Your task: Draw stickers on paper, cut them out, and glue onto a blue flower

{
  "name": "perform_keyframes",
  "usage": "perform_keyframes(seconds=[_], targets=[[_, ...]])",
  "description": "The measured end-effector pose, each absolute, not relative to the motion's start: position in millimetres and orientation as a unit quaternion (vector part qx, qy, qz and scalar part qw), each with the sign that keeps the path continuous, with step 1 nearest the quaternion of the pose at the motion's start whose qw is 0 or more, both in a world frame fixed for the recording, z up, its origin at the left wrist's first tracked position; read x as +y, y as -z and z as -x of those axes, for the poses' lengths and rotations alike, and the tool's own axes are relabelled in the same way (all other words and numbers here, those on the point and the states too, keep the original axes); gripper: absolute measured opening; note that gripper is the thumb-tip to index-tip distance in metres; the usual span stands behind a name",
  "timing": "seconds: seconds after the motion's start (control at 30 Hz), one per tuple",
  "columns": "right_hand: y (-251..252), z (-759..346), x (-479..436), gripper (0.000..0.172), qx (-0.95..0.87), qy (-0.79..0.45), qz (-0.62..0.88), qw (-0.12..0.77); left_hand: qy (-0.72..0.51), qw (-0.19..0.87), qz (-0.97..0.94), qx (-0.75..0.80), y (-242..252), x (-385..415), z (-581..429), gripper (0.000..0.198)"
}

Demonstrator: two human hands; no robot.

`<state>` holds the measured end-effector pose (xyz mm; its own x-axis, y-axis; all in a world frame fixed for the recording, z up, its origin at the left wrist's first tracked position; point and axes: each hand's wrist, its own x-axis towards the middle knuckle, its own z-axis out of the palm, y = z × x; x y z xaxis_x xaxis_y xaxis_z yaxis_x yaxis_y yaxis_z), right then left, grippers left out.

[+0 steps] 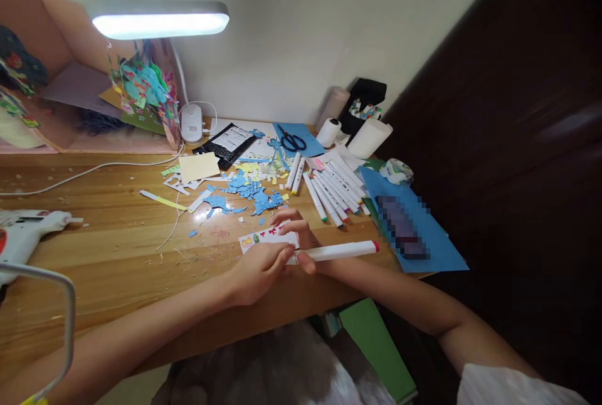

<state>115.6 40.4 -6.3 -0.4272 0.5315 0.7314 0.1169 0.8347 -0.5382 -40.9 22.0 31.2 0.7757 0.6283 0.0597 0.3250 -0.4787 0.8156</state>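
Observation:
My right hand (301, 236) is closed on a white marker (341, 251) with a red end that lies level and points right. My left hand (261, 270) is closed at the marker's left end, fingers pinched there. Both hands rest over a small white paper strip (263, 239) with little coloured drawings on it, lying on the wooden desk (117, 242) near its front edge.
Several white markers (329, 189) lie in a row behind the hands, beside blue paper scraps (247, 192). Scissors (291, 140) sit on blue paper at the back. A desk lamp (160, 18), a glue gun (26, 232) at left, paper rolls (369, 137), blue sheet (418, 229) at right.

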Motion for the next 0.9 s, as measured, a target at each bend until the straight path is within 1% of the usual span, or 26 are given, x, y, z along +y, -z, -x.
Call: perform_keyframes(seconds=[0.1,0.23,0.4,0.6,0.77,0.83,0.9], targets=[[9,-113,35,0.031,-0.793,-0.248,0.229,0.507,-0.182,0.357,-0.862,0.312,-26,22,42,0.046],[10,-109,31,0.032,-0.78,-0.26,0.234,0.519,-0.186,0.329,-0.874,0.304,-23,23,44,0.04],[7,-105,27,0.032,-0.753,-0.309,0.255,0.521,-0.212,0.311,-0.874,0.307,-22,26,46,0.037],[12,-96,25,0.034,-0.738,-0.31,0.272,0.535,-0.227,0.325,-0.853,0.34,-23,21,43,0.041],[14,-98,26,0.038,-0.757,-0.294,0.287,0.508,-0.211,0.362,-0.835,0.356,-21,24,42,0.044],[13,-100,25,0.038,-0.765,-0.29,0.297,0.493,-0.204,0.382,-0.829,0.354,-20,26,42,0.045],[9,-102,24,0.034,-0.765,-0.285,0.298,0.495,-0.2,0.403,-0.822,0.349,-20,26,42,0.046]])
